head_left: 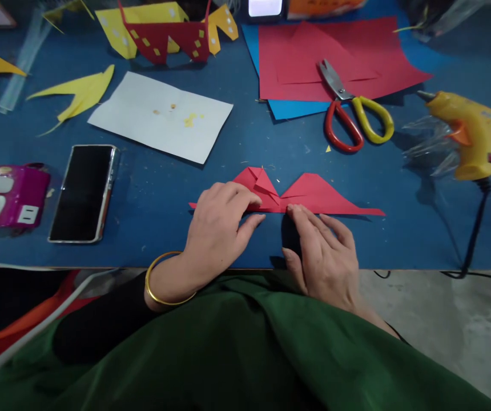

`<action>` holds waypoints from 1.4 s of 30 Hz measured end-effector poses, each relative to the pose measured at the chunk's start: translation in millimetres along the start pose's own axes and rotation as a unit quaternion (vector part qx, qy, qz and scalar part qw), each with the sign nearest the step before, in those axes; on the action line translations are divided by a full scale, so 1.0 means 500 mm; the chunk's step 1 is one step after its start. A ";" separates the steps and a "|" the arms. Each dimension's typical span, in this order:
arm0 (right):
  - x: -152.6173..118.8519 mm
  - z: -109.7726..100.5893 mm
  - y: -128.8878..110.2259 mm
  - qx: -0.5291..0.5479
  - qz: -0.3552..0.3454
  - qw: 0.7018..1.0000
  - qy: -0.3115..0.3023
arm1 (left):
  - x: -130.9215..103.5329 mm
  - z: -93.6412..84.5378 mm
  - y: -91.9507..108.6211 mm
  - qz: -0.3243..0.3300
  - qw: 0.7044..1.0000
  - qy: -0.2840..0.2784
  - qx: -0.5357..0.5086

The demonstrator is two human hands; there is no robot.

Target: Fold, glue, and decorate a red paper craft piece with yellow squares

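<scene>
A red paper cutout (314, 197) with two raised humps and thin pointed ends lies flat near the table's front edge. Its left hump carries a small folded flap. My left hand (220, 225), with a gold bangle at the wrist, rests over the cutout's left part, fingers laid on the paper and thumb apart. My right hand (325, 248) touches the lower edge just right of the middle with its fingertips, fingers stretched out. Neither hand grips the paper; both press on it from above.
Scissors (342, 94) lie partly on red sheets (357, 48). A yellow glue gun (470, 134) with a cord is at right. White paper (164, 117), a phone (83, 194) and a magenta device (12, 197) are left. Decorated paper crowns (166, 37) stand behind.
</scene>
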State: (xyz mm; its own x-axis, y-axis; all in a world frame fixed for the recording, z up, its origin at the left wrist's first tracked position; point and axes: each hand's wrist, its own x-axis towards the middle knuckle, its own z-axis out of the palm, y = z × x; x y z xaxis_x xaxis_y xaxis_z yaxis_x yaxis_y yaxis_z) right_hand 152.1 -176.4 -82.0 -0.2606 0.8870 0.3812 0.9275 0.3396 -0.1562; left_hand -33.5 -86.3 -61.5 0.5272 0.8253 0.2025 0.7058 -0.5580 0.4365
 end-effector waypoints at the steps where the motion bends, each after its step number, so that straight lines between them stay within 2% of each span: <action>1: 0.002 -0.002 -0.001 -0.011 0.000 1.000 -0.014 | 0.001 -0.001 -0.001 -0.006 1.000 0.000 0.008; 5: 0.013 -0.007 -0.006 -0.057 -0.001 0.997 -0.058 | 0.007 0.000 -0.003 -0.018 0.999 0.017 0.031; 17: 0.029 -0.008 -0.028 -0.128 -0.014 0.988 -0.090 | 0.008 -0.006 -0.003 -0.004 0.997 0.020 0.077; 23: 0.028 -0.005 -0.028 -0.118 -0.012 0.989 -0.085 | 0.008 -0.020 -0.010 -0.031 0.995 -0.003 0.091; 27: 0.026 -0.002 -0.026 -0.118 -0.009 0.990 -0.081 | 0.008 -0.035 -0.033 -0.044 0.995 -0.012 0.091; 36: 0.024 0.000 -0.026 -0.106 -0.004 0.991 -0.080 | -0.007 -0.065 -0.094 -0.032 0.992 -0.001 0.118; 42: 0.023 0.001 -0.026 -0.111 -0.003 0.991 -0.078 | -0.016 -0.077 -0.115 -0.036 0.998 -0.011 0.058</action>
State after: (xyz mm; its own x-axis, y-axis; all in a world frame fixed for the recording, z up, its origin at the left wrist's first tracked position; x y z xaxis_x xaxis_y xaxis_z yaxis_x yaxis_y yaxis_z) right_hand 137.0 -170.3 -75.8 -0.2893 0.9281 0.2342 0.9571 0.2841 0.0565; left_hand -96.4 -57.6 -54.5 0.4814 0.8627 0.1548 0.7921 -0.5039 0.3445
